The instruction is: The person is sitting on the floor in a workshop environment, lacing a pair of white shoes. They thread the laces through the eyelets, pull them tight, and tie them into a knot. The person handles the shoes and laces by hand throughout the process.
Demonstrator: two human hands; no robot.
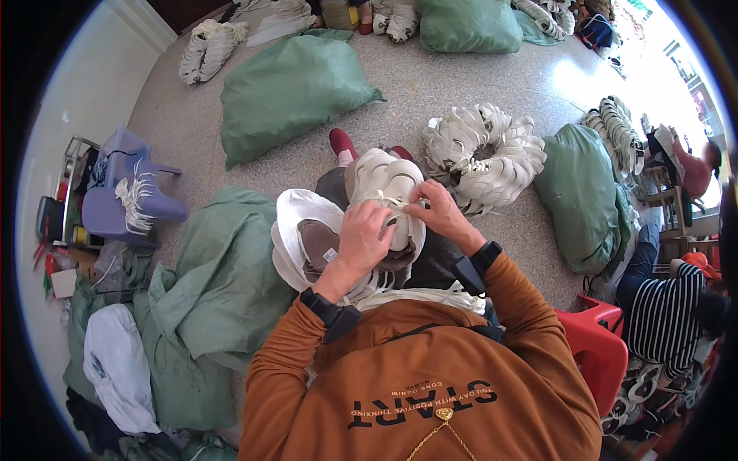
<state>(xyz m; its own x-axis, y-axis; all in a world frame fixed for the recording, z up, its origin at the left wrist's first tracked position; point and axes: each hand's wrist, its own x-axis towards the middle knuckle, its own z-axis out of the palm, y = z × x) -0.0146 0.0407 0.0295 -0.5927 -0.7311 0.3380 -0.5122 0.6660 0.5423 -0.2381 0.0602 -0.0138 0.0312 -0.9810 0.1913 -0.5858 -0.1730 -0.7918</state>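
Note:
A stack of off-white shoe uppers [382, 170] rests on my lap, toes pointing away from me. My left hand [363, 237] is at the left side of the nearest upper, its fingers closed by the lacing. From the right, my right hand [444, 212] pinches a pale shoelace [392, 202] over the upper. The lace runs between both hands; its finer path is hidden by my fingers. Beside my left wrist lies a white upper with a brown lining [317, 240], its opening facing up. More white laces [415, 295] lie across my lap.
A ring of white uppers [486, 154] lies on the floor ahead to the right. Stuffed green sacks [296, 92] surround me. At left stands a purple chair [142, 203] with laces draped on it; a red stool [596, 349] is at my right. People sit farther right.

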